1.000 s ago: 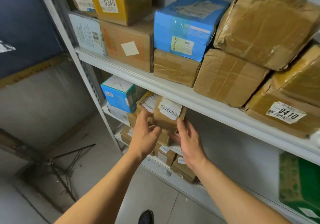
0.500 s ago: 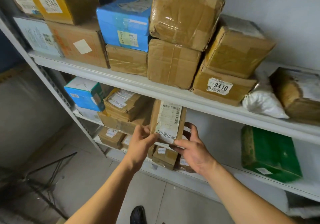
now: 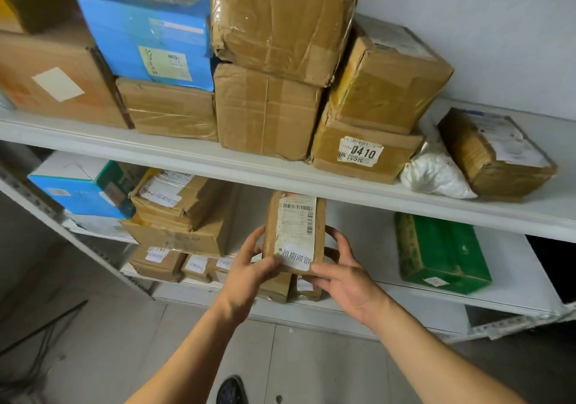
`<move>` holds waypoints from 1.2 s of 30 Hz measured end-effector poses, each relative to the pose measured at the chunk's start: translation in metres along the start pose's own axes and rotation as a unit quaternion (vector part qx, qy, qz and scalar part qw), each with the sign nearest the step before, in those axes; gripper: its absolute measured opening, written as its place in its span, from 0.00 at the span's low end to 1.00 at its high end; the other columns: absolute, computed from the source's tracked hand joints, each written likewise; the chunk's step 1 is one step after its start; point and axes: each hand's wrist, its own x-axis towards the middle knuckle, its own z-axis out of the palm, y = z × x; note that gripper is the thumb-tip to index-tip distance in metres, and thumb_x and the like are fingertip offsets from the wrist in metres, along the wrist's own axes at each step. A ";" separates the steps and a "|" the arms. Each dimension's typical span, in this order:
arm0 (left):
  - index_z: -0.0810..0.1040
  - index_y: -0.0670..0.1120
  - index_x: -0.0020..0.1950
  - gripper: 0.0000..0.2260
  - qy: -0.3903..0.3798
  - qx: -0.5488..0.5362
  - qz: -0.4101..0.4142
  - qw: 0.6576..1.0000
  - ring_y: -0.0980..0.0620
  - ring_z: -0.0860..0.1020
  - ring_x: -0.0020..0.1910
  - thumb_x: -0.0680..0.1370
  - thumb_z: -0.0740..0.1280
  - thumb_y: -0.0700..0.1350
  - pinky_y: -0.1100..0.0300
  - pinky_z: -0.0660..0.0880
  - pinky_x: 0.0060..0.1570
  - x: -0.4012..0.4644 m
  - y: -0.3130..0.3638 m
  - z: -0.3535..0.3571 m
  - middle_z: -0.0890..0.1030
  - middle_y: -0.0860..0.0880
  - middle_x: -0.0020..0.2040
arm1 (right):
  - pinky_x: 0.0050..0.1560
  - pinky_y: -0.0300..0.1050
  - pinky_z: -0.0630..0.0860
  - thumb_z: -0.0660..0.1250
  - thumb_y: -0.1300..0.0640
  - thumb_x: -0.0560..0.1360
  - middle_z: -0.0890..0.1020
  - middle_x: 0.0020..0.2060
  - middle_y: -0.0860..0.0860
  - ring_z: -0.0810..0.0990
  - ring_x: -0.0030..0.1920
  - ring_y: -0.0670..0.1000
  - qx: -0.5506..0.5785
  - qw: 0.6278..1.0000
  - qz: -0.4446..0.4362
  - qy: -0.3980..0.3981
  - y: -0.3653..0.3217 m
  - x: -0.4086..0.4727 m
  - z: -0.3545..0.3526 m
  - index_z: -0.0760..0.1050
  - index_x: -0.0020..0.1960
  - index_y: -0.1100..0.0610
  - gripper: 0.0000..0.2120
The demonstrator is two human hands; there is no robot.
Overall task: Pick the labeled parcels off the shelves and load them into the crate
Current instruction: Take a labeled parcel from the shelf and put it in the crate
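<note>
A small flat brown parcel (image 3: 294, 230) with a white barcode label stands upright in front of the middle shelf. My left hand (image 3: 249, 271) grips its left edge and lower corner. My right hand (image 3: 346, 274) holds its right edge, fingers curled behind it. More labeled brown parcels (image 3: 174, 204) are stacked on the middle shelf to the left, and several small ones (image 3: 196, 265) lie on the shelf below. No crate is in view.
The upper shelf (image 3: 280, 169) carries large brown boxes, a blue box (image 3: 149, 29), a box marked 0410 (image 3: 361, 152) and a white bag (image 3: 433, 173). A green box (image 3: 439, 250) sits right on the middle shelf. Tiled floor and my shoe (image 3: 229, 391) lie below.
I have lifted the parcel off the stack on the left and carried it right, turning it upright with its label toward me. My view swung right along the shelves.
</note>
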 end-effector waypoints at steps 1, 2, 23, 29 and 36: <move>0.75 0.61 0.74 0.34 0.002 -0.003 -0.002 1.000 0.39 0.84 0.62 0.68 0.78 0.52 0.36 0.78 0.67 0.000 -0.001 0.001 0.84 0.41 0.62 | 0.68 0.68 0.77 0.75 0.70 0.71 0.79 0.69 0.64 0.82 0.66 0.67 -0.003 1.000 0.000 -0.002 -0.001 0.001 -0.001 0.69 0.75 0.40 0.41; 0.74 0.62 0.73 0.34 0.006 -0.008 -0.003 1.000 0.40 0.84 0.62 0.68 0.78 0.51 0.37 0.78 0.67 0.000 -0.002 0.003 0.84 0.42 0.63 | 0.68 0.68 0.77 0.75 0.69 0.71 0.79 0.69 0.64 0.82 0.66 0.67 -0.005 1.000 -0.001 -0.005 -0.001 0.002 -0.002 0.69 0.75 0.40 0.41; 0.73 0.61 0.76 0.33 0.448 -0.140 0.101 0.877 0.45 0.83 0.66 0.72 0.78 0.47 0.41 0.78 0.69 -0.245 -0.094 0.108 0.85 0.47 0.65 | 0.71 0.63 0.76 0.70 0.64 0.81 0.81 0.70 0.52 0.78 0.72 0.56 -0.275 0.837 0.080 -0.466 0.030 -0.067 0.002 0.68 0.79 0.40 0.33; 0.73 0.56 0.78 0.30 0.587 -0.197 0.142 0.772 0.47 0.83 0.66 0.77 0.75 0.40 0.48 0.81 0.64 -0.372 -0.149 0.156 0.85 0.48 0.66 | 0.68 0.58 0.79 0.75 0.64 0.77 0.82 0.68 0.51 0.83 0.68 0.56 -0.321 0.741 0.138 -0.574 0.084 -0.164 0.040 0.67 0.79 0.42 0.37; 0.76 0.59 0.74 0.25 0.715 -0.254 0.165 0.630 0.46 0.83 0.65 0.79 0.72 0.40 0.40 0.79 0.68 -0.510 -0.225 0.237 0.86 0.49 0.64 | 0.69 0.60 0.78 0.77 0.64 0.73 0.83 0.67 0.55 0.84 0.65 0.59 -0.350 0.610 0.221 -0.676 0.157 -0.304 0.055 0.69 0.78 0.43 0.38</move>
